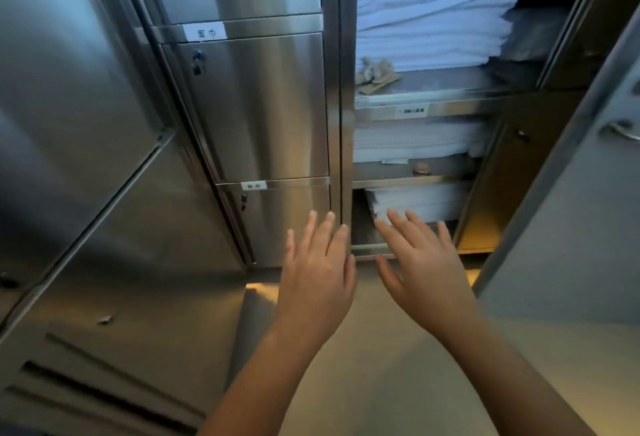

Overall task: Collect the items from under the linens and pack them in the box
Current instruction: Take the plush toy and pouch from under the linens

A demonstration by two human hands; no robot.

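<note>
Facing tall stainless steel cabinet (263, 106), right column open, with folded white linens (426, 19) stacked on three shelves. Right hand (420, 262) at lower centre, nearer the open column; left hand (318, 269) before a shut door. Fingers (423, 234) of both straight, spread, holding nothing. Small brownish round item (421, 168) on middle shelf, directly above right hand, just below a stack's front edge. Box out of view.
</note>
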